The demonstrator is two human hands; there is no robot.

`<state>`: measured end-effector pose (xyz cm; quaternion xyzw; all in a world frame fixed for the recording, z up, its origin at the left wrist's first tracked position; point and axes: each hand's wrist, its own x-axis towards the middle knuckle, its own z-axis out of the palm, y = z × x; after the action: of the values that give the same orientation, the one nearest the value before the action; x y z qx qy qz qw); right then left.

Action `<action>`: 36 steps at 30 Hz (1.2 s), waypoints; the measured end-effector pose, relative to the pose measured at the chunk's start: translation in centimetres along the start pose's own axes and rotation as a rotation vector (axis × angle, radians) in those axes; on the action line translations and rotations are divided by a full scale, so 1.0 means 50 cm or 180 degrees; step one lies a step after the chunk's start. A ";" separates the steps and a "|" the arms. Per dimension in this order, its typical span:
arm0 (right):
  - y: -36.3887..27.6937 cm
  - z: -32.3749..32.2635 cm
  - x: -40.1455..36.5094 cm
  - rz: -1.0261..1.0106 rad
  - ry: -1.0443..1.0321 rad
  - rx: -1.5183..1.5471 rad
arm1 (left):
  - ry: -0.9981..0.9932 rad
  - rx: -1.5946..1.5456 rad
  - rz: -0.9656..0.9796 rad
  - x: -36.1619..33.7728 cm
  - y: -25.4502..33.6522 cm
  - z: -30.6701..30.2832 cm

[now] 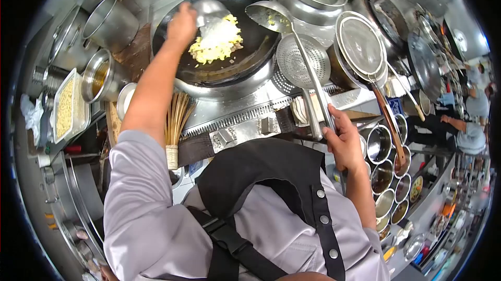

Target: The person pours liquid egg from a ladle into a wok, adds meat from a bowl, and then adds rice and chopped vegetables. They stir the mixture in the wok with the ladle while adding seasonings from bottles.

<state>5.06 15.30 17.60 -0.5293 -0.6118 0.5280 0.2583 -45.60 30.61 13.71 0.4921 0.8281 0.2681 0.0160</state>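
Observation:
In the head view my left hand [182,22] is closed on the rim of a metal bowl [210,10], which is tipped over a large black wok [250,59]. White food, probably rice, lies below the bowl on yellow scrambled egg [216,49] in the wok. My right hand [342,137] is closed round the handle of a long metal ladle [269,16]. The ladle's bowl rests over or just above the wok's right side, with a little food in it. Beside the ladle handle lies a perforated skimmer [302,62].
A bamboo brush [178,124] stands below the wok. Round strainers [361,46] lie on a pot at the right, near several seasoning pots [378,142]. At the left are a steel pot [110,22] and a tray of noodles [71,104]. Other people [469,135] stand far right.

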 end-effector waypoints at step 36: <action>0.535 0.241 -0.690 0.1606 0.0993 -0.0829 | -0.1928 -0.5955 0.0532 -0.523 0.293 -0.198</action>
<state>15.10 -24.11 -2.32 -0.7674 -0.4768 0.4051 0.1401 -23.20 10.28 22.70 0.3858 0.2058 0.6778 0.5910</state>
